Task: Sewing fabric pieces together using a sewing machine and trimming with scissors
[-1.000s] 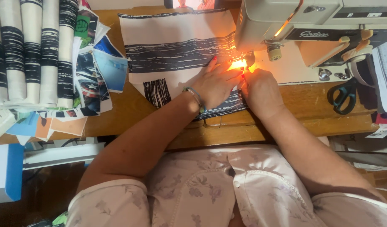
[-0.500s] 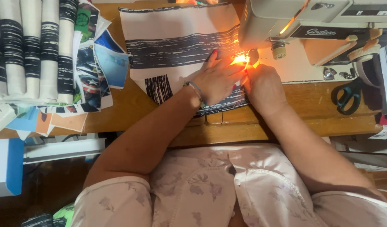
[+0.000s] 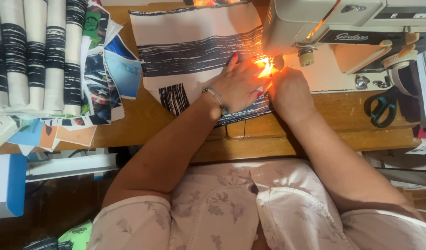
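Cream fabric (image 3: 194, 41) with black brushed stripes lies spread over the wooden counter (image 3: 143, 120), its near edge running under the sewing machine (image 3: 314, 23). My left hand (image 3: 238, 85) rests flat on the cloth with its fingers (image 3: 231, 62) stretched open and pressing down, just left of the needle, where the machine's lamp throws a hot orange glow. A thin bracelet (image 3: 215, 97) sits on that wrist. My right hand (image 3: 291, 92) lies on the cloth's near right edge, right beside the needle; its fingers curl towards the lit spot, but the glare hides whether they pinch the cloth or only press on it. The two hands are close together, almost touching at the fingertips.

Off to the left, folded striped cloths (image 3: 32, 55) are stacked side by side, with a loose pile of colourful printed paper pieces (image 3: 102, 78) next to them. Black-handled scissors (image 3: 382, 106) lie on the counter to the right, well apart from my hands, under the machine's arm.
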